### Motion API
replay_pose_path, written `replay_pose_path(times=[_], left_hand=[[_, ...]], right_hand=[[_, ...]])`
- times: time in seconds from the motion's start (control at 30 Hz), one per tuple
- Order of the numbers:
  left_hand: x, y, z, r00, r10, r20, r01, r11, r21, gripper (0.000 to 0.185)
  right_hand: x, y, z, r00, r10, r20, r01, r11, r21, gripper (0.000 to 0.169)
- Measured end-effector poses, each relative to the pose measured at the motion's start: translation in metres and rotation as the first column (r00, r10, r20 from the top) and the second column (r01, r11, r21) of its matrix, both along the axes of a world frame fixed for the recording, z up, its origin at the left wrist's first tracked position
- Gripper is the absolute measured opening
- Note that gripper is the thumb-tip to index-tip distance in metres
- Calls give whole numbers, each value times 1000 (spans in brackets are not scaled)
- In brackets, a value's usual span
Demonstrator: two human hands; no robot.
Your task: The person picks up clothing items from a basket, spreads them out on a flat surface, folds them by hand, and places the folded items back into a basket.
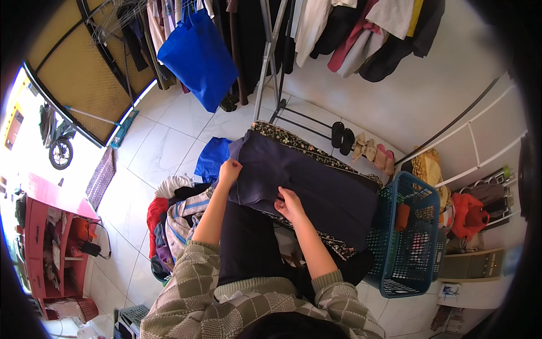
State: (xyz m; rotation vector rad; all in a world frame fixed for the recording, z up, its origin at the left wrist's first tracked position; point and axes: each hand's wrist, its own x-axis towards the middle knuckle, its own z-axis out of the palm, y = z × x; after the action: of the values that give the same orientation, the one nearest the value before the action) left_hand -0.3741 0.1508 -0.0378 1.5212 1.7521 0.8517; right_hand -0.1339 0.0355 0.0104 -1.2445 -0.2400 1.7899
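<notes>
Dark navy trousers (322, 190) lie spread over a black floral cloth (292, 142) on a low surface before me. At their left end, my left hand (230, 170) is closed on the trousers' edge. My right hand (289, 204) is above the near side of the trousers, its fingers loosely curled and apart with nothing visible in them; whether it touches the fabric I cannot tell.
A pile of clothes (182, 212) is on the left, with a blue cloth or bag (213, 159) behind it. A teal plastic basket (391, 254) stands at the right. Clothes racks with a blue bag (199, 55), and several shoes (348, 142), are beyond.
</notes>
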Motion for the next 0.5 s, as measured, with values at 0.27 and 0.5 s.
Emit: replay_pose_path(times=[0.27, 0.5], left_hand=[[34, 1, 37, 881, 252, 400, -64, 902, -426, 20], [37, 17, 102, 760, 145, 634, 25, 967, -252, 23]], right_hand=[[22, 50, 2, 921, 256, 293, -210, 961, -181, 21], [44, 64, 50, 997, -82, -5, 82, 995, 63, 17]])
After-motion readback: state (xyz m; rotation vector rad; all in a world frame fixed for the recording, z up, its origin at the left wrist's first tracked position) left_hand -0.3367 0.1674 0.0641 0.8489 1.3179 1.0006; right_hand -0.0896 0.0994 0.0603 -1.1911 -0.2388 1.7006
